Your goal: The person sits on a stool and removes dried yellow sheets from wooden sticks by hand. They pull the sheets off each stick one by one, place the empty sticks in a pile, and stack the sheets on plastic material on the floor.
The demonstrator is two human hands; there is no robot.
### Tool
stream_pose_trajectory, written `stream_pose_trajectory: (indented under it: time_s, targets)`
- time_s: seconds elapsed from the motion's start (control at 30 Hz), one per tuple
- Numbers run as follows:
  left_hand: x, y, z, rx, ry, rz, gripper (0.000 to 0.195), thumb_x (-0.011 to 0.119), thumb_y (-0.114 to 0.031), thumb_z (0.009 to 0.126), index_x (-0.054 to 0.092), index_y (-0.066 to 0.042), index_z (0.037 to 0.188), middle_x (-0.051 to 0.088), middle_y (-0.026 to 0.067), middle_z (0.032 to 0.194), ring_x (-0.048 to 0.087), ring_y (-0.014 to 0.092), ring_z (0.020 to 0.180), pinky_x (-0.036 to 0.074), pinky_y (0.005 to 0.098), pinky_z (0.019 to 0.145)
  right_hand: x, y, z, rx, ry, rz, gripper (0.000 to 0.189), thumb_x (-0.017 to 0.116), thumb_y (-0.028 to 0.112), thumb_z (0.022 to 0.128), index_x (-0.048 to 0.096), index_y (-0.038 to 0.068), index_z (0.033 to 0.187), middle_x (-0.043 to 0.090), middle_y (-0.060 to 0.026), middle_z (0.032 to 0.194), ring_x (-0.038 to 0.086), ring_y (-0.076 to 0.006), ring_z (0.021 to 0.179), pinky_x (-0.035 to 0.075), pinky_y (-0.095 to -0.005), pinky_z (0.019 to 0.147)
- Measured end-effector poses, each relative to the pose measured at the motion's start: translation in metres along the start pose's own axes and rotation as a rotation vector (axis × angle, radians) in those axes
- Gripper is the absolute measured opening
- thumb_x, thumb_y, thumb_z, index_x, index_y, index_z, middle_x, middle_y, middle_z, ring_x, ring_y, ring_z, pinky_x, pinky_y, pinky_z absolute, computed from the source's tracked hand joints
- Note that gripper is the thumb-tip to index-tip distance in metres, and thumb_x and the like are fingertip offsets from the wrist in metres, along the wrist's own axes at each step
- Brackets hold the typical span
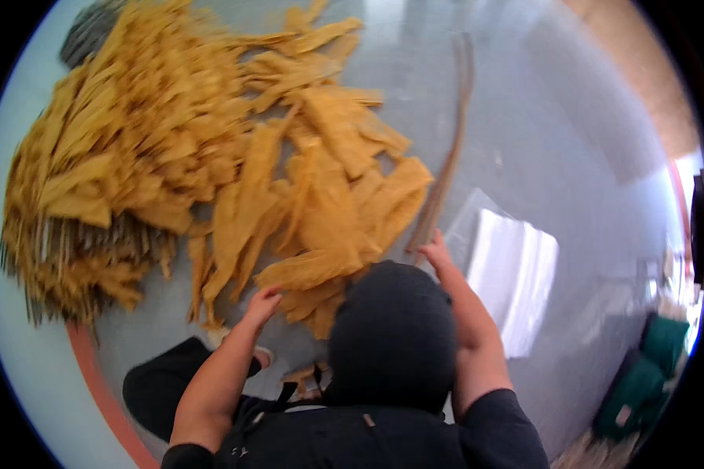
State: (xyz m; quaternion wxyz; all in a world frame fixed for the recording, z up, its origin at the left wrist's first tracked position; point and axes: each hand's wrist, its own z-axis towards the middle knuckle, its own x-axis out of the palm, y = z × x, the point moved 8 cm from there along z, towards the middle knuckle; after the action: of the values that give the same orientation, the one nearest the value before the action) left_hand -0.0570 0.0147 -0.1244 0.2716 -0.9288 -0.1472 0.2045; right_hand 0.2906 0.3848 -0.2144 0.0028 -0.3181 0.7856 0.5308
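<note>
Spread on the floor before me are long, wrinkled yellow leaf-like pieces (322, 205), some folded over each other. My left hand (264, 306) is at their near edge, its fingers slightly apart and nothing visible in them. My right hand (437, 252) closes around the near end of a bundle of thin brown strips (454, 140). This bundle stretches away from me over the floor and splits at its far end. Just right of that hand lies a folded white sheet (513, 269), with clear plastic (469, 211) at its far corner. Motion blur softens the fingers.
A tall heap of the same yellow pieces (146, 123) rises at the left, thin stalk-like ends showing along its near side. Behind it is a grey bundle (91, 32). Dark green bags (633, 387) sit at the lower right. A red band (97, 375) borders the grey floor.
</note>
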Motion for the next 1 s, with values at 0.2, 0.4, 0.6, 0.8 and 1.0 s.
stream_pose_trajectory:
  time_s: [0.2,0.4,0.6,0.8,1.0]
  targets:
    - [-0.119,0.028,0.044,0.272,-0.659,0.306,0.046,0.064,-0.021,0.08,0.055,-0.008,0.123,0.058,0.0149,0.12,0.055,0.03,0.109,0.044,0.0397,0.094,-0.001,0.047,-0.017,0.28,0.231,0.119,0.063,0.062,0.015,0.084,0.036,0.011,0.141,0.058,-0.0108,0.122,0.062,-0.017,0.093,0.051,-0.0313,0.074]
    - [-0.192,0.106,0.024,-0.184,-0.935,0.287,0.047,0.066,-0.024,0.076,0.057,-0.007,0.119,0.055,0.0215,0.121,0.053,0.037,0.113,0.042,0.0436,0.096,0.001,0.232,-0.062,0.001,0.33,0.154,0.043,0.06,0.022,0.09,0.052,0.009,0.129,0.065,-0.0053,0.106,0.062,-0.0129,0.091,0.049,-0.0271,0.079]
    - [-0.154,0.098,0.05,-0.182,-0.465,0.414,0.057,0.07,-0.032,0.075,0.055,-0.01,0.125,0.058,0.0187,0.122,0.058,0.028,0.108,0.046,0.042,0.089,0.076,0.396,-0.156,-0.241,0.608,-0.044,0.036,0.058,0.013,0.091,0.054,0.005,0.126,0.064,-0.0066,0.108,0.061,-0.014,0.095,0.048,-0.0278,0.083]
    - [-0.087,0.107,0.09,-0.099,0.06,-0.093,0.047,0.063,-0.03,0.082,0.057,-0.013,0.126,0.067,0.0119,0.101,0.062,0.023,0.088,0.048,0.0361,0.078,0.16,0.465,-0.269,-0.596,0.995,-0.491,0.036,0.062,0.008,0.087,0.055,0.004,0.122,0.064,-0.0134,0.107,0.062,-0.0258,0.098,0.049,-0.0336,0.084]
    - [-0.236,0.086,0.039,-0.107,-1.169,0.254,0.031,0.057,-0.02,0.081,0.065,-0.007,0.109,0.061,0.0173,0.114,0.056,0.037,0.104,0.045,0.0436,0.09,0.204,0.448,-0.323,-0.658,1.182,-0.496,0.039,0.062,0.009,0.085,0.054,0.005,0.123,0.062,-0.0144,0.104,0.062,-0.0316,0.091,0.051,-0.0353,0.078]
